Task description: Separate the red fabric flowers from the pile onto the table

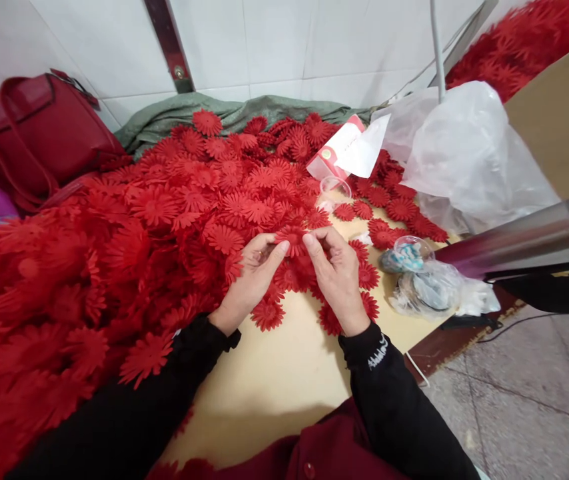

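Note:
Between my two hands is a red artificial flower (292, 241), its thin petals fanned out. My left hand (257, 267) pinches its left edge with thumb and fingers. On the opposite edge, my right hand (335, 270) pinches it in the same way. The undersides of the fingers are hidden behind the petals. A large heap of red flower pieces (154, 207) spreads over the table to the left and behind. A few loose flower pieces (267, 313) lie flat on the pale tabletop (284, 373) below my hands.
Behind the hands stand a tissue box (329, 157) and a clear plastic cup (335, 190). At right are a crumpled plastic bag (459, 147), a small bagged bundle (424, 290) and a shiny metal cylinder (514, 243). A red handbag (39, 133) sits at far left.

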The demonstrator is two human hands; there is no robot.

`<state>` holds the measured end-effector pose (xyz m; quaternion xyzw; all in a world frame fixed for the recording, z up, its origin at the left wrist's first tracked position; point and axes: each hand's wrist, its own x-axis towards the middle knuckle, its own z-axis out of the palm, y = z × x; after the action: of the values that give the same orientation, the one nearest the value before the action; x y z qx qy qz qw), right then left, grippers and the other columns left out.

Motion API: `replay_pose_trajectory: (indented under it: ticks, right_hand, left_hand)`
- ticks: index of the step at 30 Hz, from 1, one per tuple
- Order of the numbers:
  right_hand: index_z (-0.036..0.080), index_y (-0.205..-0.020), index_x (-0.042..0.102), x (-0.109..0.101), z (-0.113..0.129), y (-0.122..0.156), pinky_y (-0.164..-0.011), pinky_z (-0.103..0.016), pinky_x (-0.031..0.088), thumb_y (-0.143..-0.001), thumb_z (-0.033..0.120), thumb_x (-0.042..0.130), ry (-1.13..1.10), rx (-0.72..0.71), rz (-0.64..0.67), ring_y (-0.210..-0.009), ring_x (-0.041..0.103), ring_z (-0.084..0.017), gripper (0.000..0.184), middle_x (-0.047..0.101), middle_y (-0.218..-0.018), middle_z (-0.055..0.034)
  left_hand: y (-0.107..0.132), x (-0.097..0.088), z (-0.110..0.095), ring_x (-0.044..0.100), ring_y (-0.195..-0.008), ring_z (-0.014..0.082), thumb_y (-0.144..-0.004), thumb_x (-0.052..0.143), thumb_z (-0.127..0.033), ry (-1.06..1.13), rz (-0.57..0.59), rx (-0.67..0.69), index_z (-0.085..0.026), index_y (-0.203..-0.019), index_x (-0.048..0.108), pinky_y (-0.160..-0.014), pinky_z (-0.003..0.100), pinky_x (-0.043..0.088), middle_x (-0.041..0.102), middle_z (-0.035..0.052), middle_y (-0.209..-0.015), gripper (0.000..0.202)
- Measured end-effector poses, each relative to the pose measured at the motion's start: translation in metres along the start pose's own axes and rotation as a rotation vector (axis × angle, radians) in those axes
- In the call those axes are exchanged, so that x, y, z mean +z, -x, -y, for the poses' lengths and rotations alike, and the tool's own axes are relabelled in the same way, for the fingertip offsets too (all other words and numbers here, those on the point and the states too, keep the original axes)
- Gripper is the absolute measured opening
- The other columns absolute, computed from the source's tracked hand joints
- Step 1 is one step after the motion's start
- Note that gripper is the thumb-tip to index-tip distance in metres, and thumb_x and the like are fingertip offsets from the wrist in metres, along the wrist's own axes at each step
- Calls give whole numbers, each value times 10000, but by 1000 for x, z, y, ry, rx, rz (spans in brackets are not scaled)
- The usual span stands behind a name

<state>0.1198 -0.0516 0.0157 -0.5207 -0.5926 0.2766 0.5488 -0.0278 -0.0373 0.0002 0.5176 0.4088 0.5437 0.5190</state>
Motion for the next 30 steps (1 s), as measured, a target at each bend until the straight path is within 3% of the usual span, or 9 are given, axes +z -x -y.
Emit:
replay_pose_trajectory:
  ticks: [3,7,10,15,22,26,30]
  right_hand:
    - [208,-883,638,-2,-2,1,-785,-296,483,-1011,366,581,18,-17,-83,-788,590,-147,212,631,-816,10]
    - [227,-1074,688,0,-4,3,-1069,-418,464,-1012,348,577,75,-124,-122,-1160,617,-215,175,690,-1157,-80]
    - [242,-1167,654,3,-8,5,-1028,-415,511,-975,330,641,27,-104,-114,-1103,650,-206,211,702,-1147,-70]
    - [246,-1145,628,7,-12,8,-920,-348,563,-962,269,656,-44,-78,-83,-967,686,-168,187,705,-1052,-30]
    - [265,-1104,703,1,-2,7,-994,-421,547,-976,207,633,107,-277,-9,-1089,639,-206,158,648,-1117,-70]
    - [258,-1072,745,-2,-1,6,-1044,-426,523,-979,221,638,56,-230,66,-1148,639,-207,147,654,-1158,-80]
    - [244,-1031,745,-6,-2,2,-1041,-391,516,-959,231,675,-69,-147,148,-1107,666,-188,101,692,-1134,-63]
  left_hand:
    - [-5,-1,4,616,-730,108,-848,762,-443,57,-97,-28,-198,-855,640,-760,237,526,687,-17,-827,273]
    - [-6,0,5,654,-744,126,-814,796,-439,94,-90,-46,-205,-894,670,-774,262,555,719,-3,-824,278]
    - [-3,2,3,659,-802,134,-810,805,-428,79,-27,-44,-208,-958,700,-827,276,558,737,9,-894,285]
    - [2,3,-1,653,-893,147,-843,783,-418,110,73,-103,-184,-977,688,-908,297,532,727,27,-985,286]
    - [1,0,-2,556,-769,103,-841,783,-420,123,69,-102,-174,-811,603,-784,233,486,631,-16,-830,306]
    - [0,0,-3,506,-685,94,-807,806,-459,120,41,-99,-174,-757,586,-687,219,460,583,-29,-742,363]
    - [1,0,-6,500,-680,103,-784,817,-502,110,45,-72,-180,-733,596,-696,232,476,584,-26,-732,394]
